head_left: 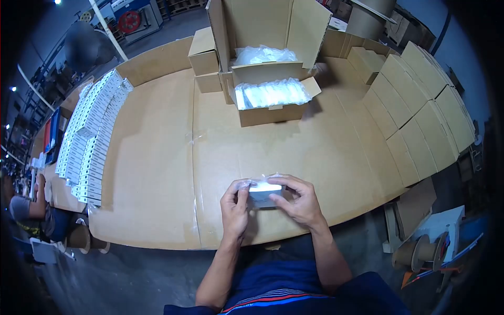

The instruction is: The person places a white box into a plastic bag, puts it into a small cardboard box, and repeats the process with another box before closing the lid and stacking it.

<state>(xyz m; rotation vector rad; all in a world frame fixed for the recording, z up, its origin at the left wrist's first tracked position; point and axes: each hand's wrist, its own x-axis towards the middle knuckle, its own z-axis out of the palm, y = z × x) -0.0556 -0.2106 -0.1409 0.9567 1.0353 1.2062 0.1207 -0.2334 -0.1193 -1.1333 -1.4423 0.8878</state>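
Note:
Near the table's front edge, a small box in clear plastic wrap (261, 198) is held between both hands, white on top and greyish on the side facing me. My left hand (234, 212) grips its left end, thumb on the near side. My right hand (301, 203) closes on the right end, with its thumb across the front face. Loose plastic film sticks up along the far edge. Beyond the hands stands an open carton (270, 116) filled with a row of clear-wrapped white packs (273, 94).
Behind that carton, a larger open box (260, 23) holds more plastic-wrapped items. Stacks of white boxes (92, 136) line the table's left side. Closed brown cartons (420, 113) are stacked at right. Another person (34, 207) sits at far left. Spools (420, 253) stand below right.

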